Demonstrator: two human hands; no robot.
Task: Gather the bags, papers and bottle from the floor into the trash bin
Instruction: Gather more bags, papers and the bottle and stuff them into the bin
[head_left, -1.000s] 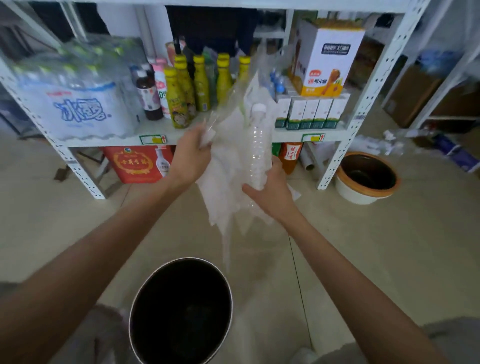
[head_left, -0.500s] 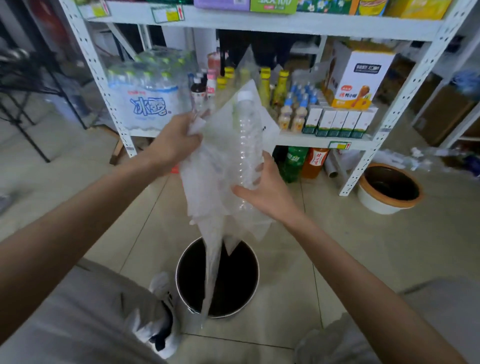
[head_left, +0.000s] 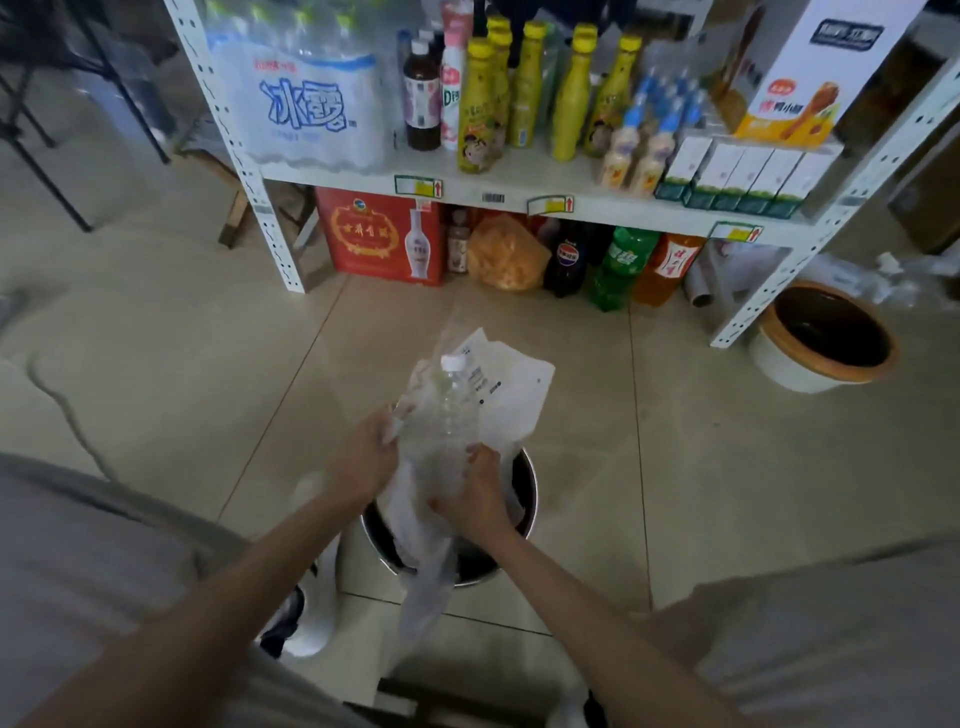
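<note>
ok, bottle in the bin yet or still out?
Still out. The clear bottle stands upright, cap up, above the trash bin, bundled with bags and paper, gripped by left hand and right hand.

The water pack (head_left: 306, 98) reads "冰露"; a dark bottle (head_left: 566, 260) shows a Pepsi logo.

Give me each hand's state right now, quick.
Left hand: closed on the plastic bags over the trash bin.
Right hand: closed around the bottle and papers.
</note>
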